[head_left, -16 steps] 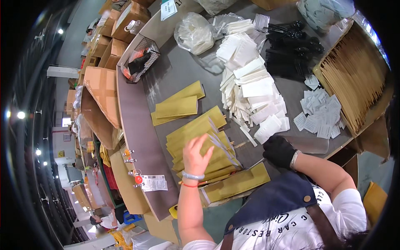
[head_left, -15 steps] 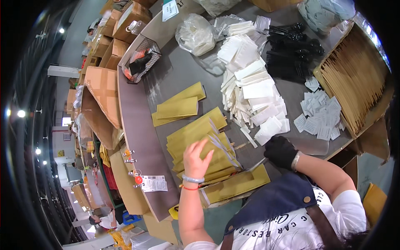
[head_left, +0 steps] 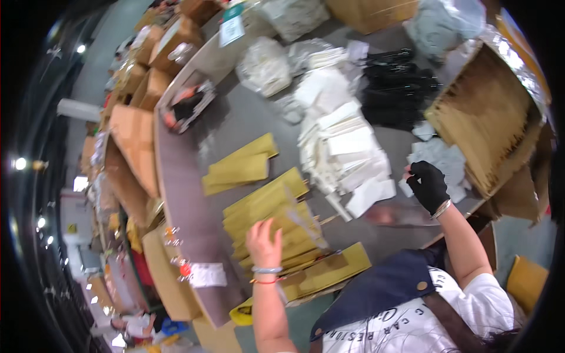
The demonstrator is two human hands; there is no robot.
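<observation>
Since half a second ago, swung out to the right: black-gloved right hand, away from the stack of flat yellow paper envelopes and now over the small pale grey packets right of that stack, fingers curled down onto them; whether anything is pinched there, cannot tell. Bare left hand, with a bracelet at the wrist, still at the stack's near left edge, fingers spread and resting on the top envelopes, nothing closed in it. Lying across the stack, a clear plastic sleeve, blurred. Beyond the stack, a separate pair of yellow envelopes on the grey tabletop. Right of the stack, a heap of white paper packets; beyond that heap, a pile of black items. Far right of the stack, an open brown cardboard box filled with thin brown sheets. Nearer than the stack, one long yellow envelope at the tabletop's edge.
</observation>
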